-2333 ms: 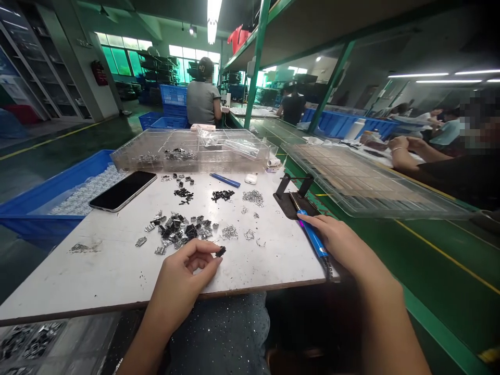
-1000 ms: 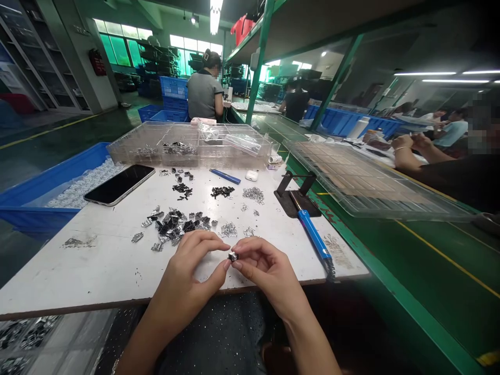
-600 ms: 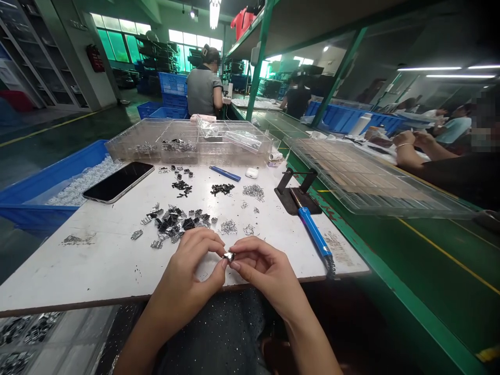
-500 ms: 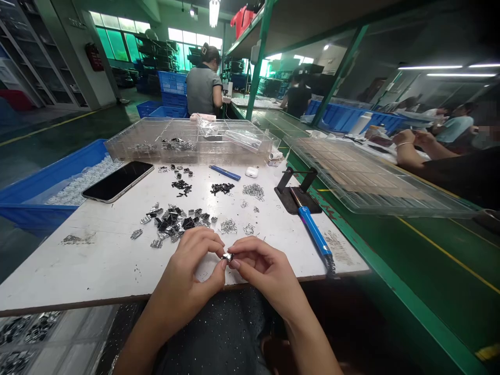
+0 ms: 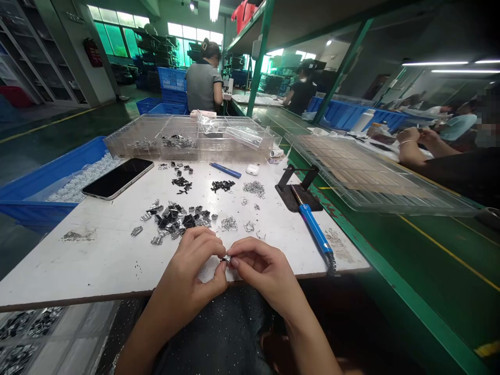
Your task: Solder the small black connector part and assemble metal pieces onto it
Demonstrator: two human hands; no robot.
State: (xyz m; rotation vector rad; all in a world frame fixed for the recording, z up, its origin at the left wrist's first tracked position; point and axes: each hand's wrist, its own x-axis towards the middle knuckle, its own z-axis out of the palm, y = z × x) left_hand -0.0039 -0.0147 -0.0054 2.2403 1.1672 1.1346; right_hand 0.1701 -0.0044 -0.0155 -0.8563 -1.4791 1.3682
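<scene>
Between the fingertips of both hands, just above the table's front edge, is a small shiny metal part point(image 5: 225, 258), silver with a dark side. My left hand point(image 5: 199, 260) pinches it from the left with thumb and index finger. From the right, my right hand point(image 5: 262, 264) grips it with thumb and fingertips, which partly hide it. Just beyond my hands lies a pile of silver and black metal parts point(image 5: 175, 221). To its right sit small heaps of tiny silver pieces point(image 5: 228, 224), and behind are black pieces point(image 5: 222, 186) and fine springs or pins point(image 5: 253, 189).
A blue soldering iron point(image 5: 314, 229) rests on a black stand point(image 5: 299, 198) at right. A phone point(image 5: 118, 179), a blue pen-like tool point(image 5: 225, 170) and a white earbud case point(image 5: 252, 169) lie around. Behind stands a clear divided box point(image 5: 136, 151); a blue crate point(image 5: 23, 195) is at left.
The small metal part has turned slightly between my fingertips and now shows more of its dark side. Both hands stay in nearly the same place.
</scene>
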